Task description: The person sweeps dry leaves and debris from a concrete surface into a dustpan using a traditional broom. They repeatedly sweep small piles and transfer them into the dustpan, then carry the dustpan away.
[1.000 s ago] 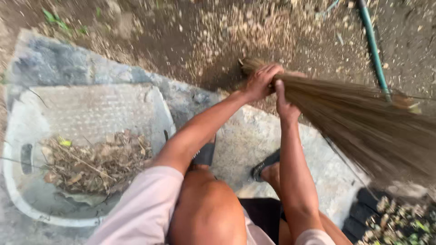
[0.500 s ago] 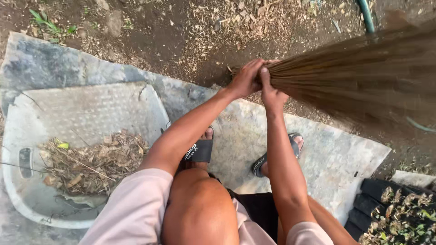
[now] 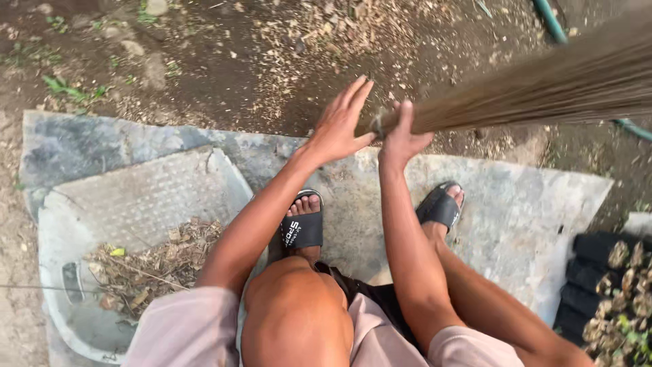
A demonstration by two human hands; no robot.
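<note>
The broom (image 3: 530, 88) is a bundle of thin stiff brown sticks. It is held out nearly level over the stone slab (image 3: 516, 211), bristles fanning up and right and blurred by motion. The bound butt end sits between both hands, just above the slab's far edge.

Right hand (image 3: 402, 139): fingers wrapped round the butt, thumb side up, clamped on it. Left hand (image 3: 337, 126): fingers straight and spread, palm pressed flat against the end of the bundle, not wrapped round it. The hands are close together, almost touching.

Judgement on the step: this looks like squaring up the butt of the bundle. It would go best with the right hand's hold kept firm near the binding, so the sticks cannot slide unevenly, and the left palm kept square to the stick ends, not glancing off them.

Near the slab's left part lies a grey plastic dustpan (image 3: 136, 204) holding dry leaves (image 3: 149, 268). Sandalled feet rest on the slab. A green hose (image 3: 553, 24) runs over the dirt beyond it.

Hard to make out:
- the broom tips run out of view to the right;
- the binding is hidden under the right hand;
- I cannot tell whether the stick ends are level;
- the dark pots (image 3: 611, 272) at the slab's right edge are cut off.
</note>
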